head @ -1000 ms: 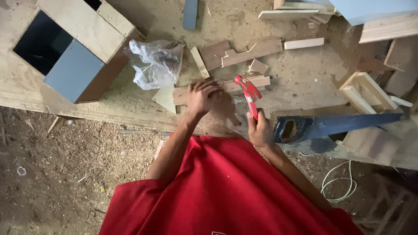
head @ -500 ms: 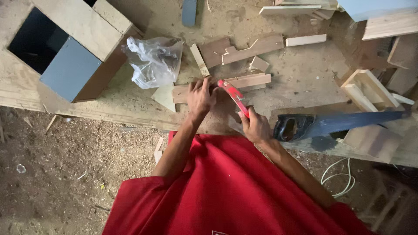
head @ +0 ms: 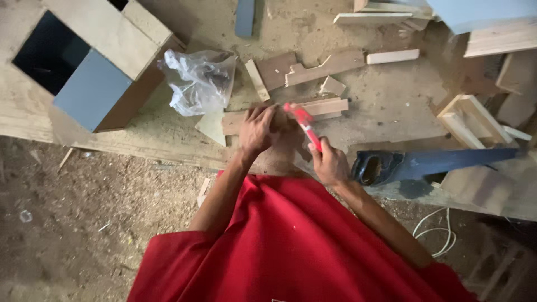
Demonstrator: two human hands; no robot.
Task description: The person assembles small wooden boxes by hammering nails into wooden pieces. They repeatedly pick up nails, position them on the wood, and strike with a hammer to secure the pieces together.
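Right hand grips the handle of a red hammer, fist closed around it; head end is tilted up and toward the left hand, blurred. Left hand rests on a flat wood strip lying across the bench, fingers curled and pinching at something on the strip; too small and blurred to tell if it is a nail, so that grip is closed on the strip area, contents unclear. Strip sits near the bench's front edge, just in front of the person's red shirt.

Around it: clear plastic bag just left of the strip, wood offcuts behind, a blue handsaw to the right near the hammer hand, an open plywood box far left.

Doing the strike well, by judgement: keep left fingertips low and clear of the hammer's path, hold the strip flat so it does not skid in the sawdust, start with short light taps, hammer face square to the work, wrist loose. The strip is near the bench edge, so pressure should go straight down.
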